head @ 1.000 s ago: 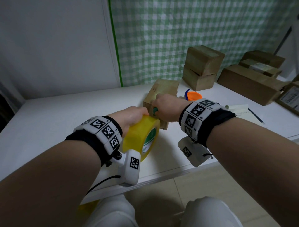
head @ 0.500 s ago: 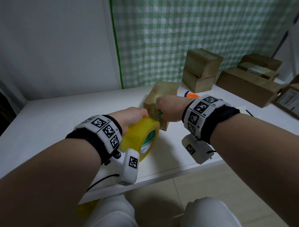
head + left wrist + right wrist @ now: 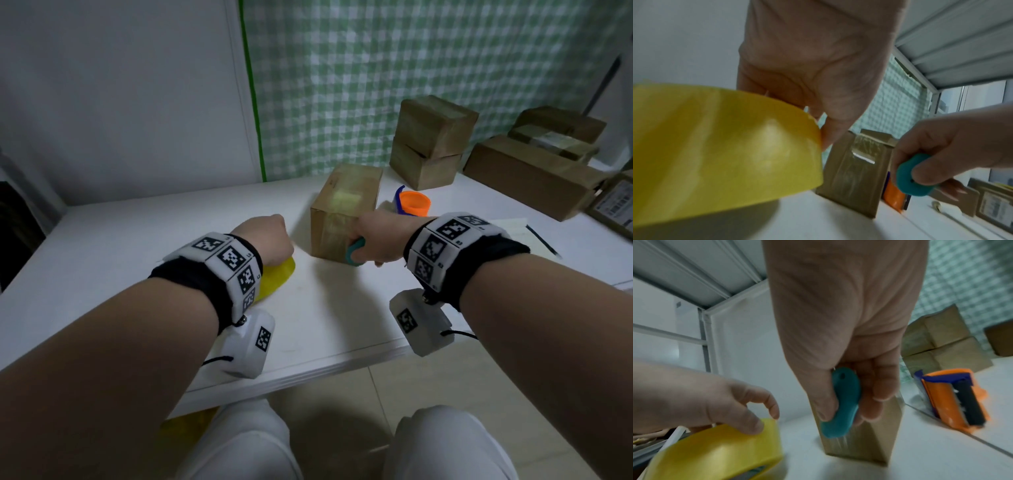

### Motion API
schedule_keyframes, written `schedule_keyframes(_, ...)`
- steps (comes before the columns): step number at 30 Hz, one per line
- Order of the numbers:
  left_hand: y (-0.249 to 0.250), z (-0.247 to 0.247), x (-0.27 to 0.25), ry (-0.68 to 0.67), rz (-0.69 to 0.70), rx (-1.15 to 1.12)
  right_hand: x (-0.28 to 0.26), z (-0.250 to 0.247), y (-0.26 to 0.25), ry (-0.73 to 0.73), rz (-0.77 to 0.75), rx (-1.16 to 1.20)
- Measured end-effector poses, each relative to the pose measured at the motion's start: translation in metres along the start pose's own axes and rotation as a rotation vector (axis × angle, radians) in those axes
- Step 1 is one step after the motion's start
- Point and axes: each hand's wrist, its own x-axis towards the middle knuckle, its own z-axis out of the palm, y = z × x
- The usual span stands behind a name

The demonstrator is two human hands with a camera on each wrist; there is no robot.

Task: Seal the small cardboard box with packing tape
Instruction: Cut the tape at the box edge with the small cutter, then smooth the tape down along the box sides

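The small cardboard box [image 3: 346, 209] lies on the white table [image 3: 137, 246], with shiny tape along its top and down its near end [image 3: 857, 172]. My left hand [image 3: 272, 240] grips the yellow tape roll [image 3: 279, 275] to the left of the box, low over the table and apart from it; the thumb lies on the roll's outer band [image 3: 719, 449]. My right hand [image 3: 376, 236] holds a teal cutter [image 3: 356, 251] at the box's near right corner [image 3: 865, 439]. No tape strip shows between roll and box.
An orange and blue tape dispenser [image 3: 412, 204] lies just right of the box. Two stacked brown boxes [image 3: 431, 137] and several larger cartons [image 3: 531, 171] stand at the back right. A notepad with a pen [image 3: 534, 236] lies right of my right wrist. The table's front edge [image 3: 308, 370] is near.
My left hand has carried the roll left and down, away from the box's near end. My right hand with the cutter has slid to the box's near right corner.
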Motion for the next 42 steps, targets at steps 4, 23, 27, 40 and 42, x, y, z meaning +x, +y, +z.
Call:
schedule_keyframes(4, -0.004, 0.019, 0.002, 0.044, -0.005, 0.067, -0.002, 0.016, 0.008, -0.049, 0.065, 0.081)
schedule_keyframes(23, 0.026, 0.011, 0.035, 0.108, 0.193, -0.461, 0.018, 0.034, 0.043, 0.530, 0.229, 0.690)
schedule_keyframes(27, 0.040, 0.008, 0.032, 0.154, 0.287, -0.464, 0.023, 0.028, 0.041, 0.491, 0.136, 0.833)
schedule_keyframes(40, 0.044, 0.016, 0.030, 0.283, 0.281, 0.038, 0.024, 0.035, 0.050, 0.421, 0.045, 0.911)
schedule_keyframes(42, 0.043, 0.018, 0.032, 0.286, 0.300, 0.063, 0.024, 0.037, 0.051, 0.441, 0.027, 0.888)
